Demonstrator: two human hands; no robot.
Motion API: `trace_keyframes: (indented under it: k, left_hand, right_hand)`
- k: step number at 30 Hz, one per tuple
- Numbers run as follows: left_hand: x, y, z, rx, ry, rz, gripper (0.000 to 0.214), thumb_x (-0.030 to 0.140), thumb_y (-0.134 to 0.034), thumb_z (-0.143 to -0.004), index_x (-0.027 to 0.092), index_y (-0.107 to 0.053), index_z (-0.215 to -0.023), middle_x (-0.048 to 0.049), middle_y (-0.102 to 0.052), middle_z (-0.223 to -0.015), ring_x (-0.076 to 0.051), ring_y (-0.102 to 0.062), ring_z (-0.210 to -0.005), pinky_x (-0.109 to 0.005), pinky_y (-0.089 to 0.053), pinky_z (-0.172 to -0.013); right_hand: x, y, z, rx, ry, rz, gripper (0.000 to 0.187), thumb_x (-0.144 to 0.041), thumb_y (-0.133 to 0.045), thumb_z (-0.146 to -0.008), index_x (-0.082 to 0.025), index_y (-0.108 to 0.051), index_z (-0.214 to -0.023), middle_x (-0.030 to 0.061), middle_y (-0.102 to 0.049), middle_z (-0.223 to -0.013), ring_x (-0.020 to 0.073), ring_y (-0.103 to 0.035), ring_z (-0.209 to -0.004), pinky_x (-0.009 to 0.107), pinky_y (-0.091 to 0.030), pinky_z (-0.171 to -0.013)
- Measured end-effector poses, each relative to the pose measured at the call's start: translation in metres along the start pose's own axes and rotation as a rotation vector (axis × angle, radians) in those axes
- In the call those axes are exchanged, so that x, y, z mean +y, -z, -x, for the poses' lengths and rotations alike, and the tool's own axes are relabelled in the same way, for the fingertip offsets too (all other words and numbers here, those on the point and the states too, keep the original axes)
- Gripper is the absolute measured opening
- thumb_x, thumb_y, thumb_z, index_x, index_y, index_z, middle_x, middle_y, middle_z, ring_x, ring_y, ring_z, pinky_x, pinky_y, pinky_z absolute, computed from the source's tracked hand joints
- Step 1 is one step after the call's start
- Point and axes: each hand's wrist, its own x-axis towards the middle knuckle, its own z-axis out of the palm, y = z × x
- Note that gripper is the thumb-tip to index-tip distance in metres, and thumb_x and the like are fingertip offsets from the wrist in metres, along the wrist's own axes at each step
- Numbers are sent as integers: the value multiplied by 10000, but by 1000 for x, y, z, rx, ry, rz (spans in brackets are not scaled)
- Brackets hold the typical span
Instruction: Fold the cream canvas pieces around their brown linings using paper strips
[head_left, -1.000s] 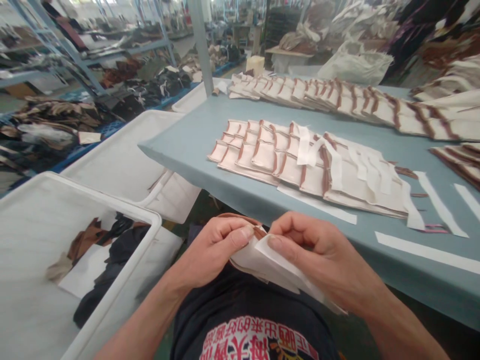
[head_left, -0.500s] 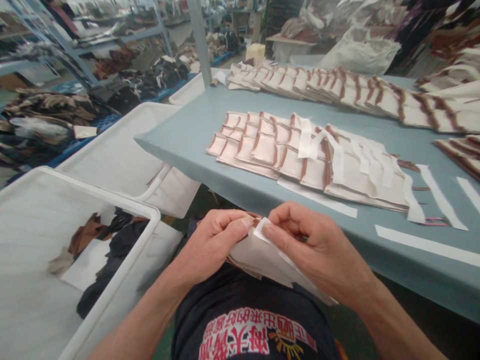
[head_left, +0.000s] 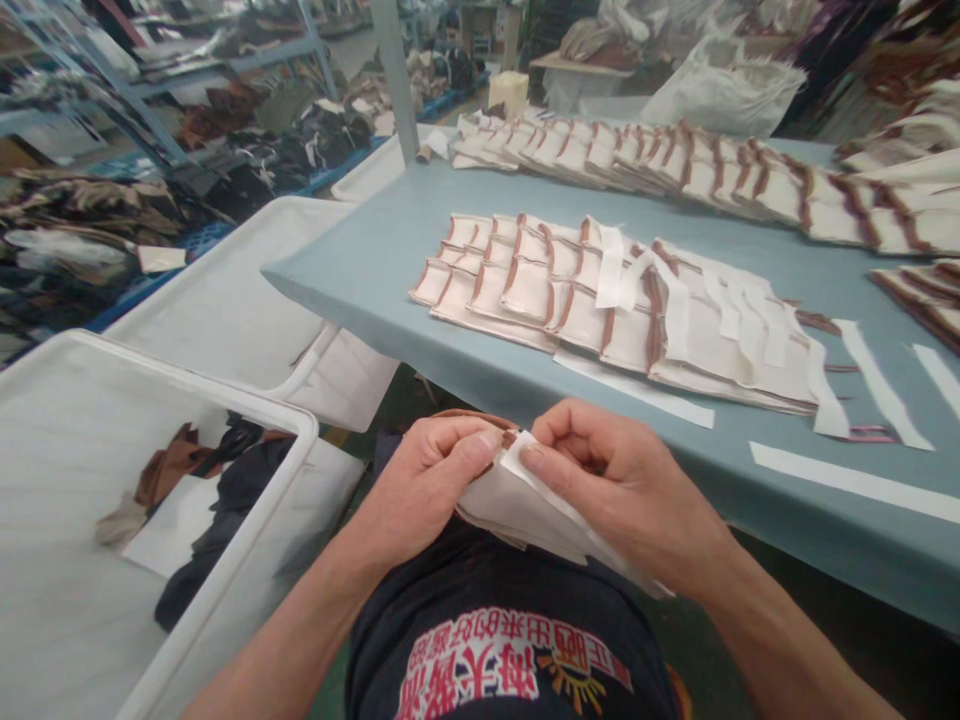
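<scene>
In front of my body I hold a cream fabric piece [head_left: 517, 508] with a brown edge, its lower part hanging over my dark shirt. My left hand [head_left: 439, 480] pinches its top edge between thumb and fingers. Close beside it, my right hand [head_left: 622, 480] is closed on a white strip [head_left: 551, 487], which lies along the piece and runs down under the palm. The two thumbs are a small gap apart at the edge. Curled fingers hide much of the brown side.
A blue-green table [head_left: 360, 260] stands ahead, bearing overlapping cream pieces [head_left: 532, 285] with brown edges and loose white strips [head_left: 855, 485]. A longer row of similar pieces [head_left: 645, 165] lies behind. White bins [head_left: 281, 400] stand at left, the nearest with dark and brown scraps [head_left: 225, 520].
The hands and the fabric have barely moved. A little more of the brown edge shows above my left hand, and the view has shifted slightly.
</scene>
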Motion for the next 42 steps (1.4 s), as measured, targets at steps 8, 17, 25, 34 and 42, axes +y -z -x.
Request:
trace_keyframes:
  k: [8,17,25,34,42]
  left_hand:
    - [-7,3,0,37,19,0,319,378,-583,-923,130,-723,-778,-31,-648,-780,-133,-478,-636,-241,-362,-568]
    - [-7,1,-3,24,9,35,332,354,-562,-909,145,-617,-657,7,-522,-667,-117,-417,-617,-234,-337,-556]
    - [-8,6,-1,3,-3,-3,384,427,-540,-948,144,-675,-727,-33,-631,-753,-152,-533,-675,-249,-416,-601]
    - [-1,-2,5,64,-22,-146,183,300,-604,-834,145,-689,-788,-28,-666,-780,-150,-562,-700,-238,-431,-609]
    - [-5,-10,13,204,-125,-359,193,162,-492,-845,177,-633,-714,33,-623,-682,-117,-511,-614,-239,-385,-588]
  right_hand:
    - [1,-10,-1,38,-53,-92,273,-453,-608,-911,-198,-588,-814,-50,-549,-580,93,-459,-500,195,-318,-434]
    - [5,-14,2,79,-29,-43,274,-457,-588,-929,-209,-582,-815,-54,-558,-567,98,-451,-496,213,-310,-447]
    - [8,-17,1,140,7,119,257,-450,-584,-958,-226,-616,-835,-35,-636,-602,128,-548,-539,234,-345,-504]
    - [12,-25,2,181,34,166,279,-460,-561,-972,-226,-593,-825,-52,-575,-557,124,-509,-500,241,-311,-502]
    - [16,-36,7,171,15,93,238,-420,-552,-962,-222,-568,-829,-63,-546,-549,117,-484,-476,248,-304,-492]
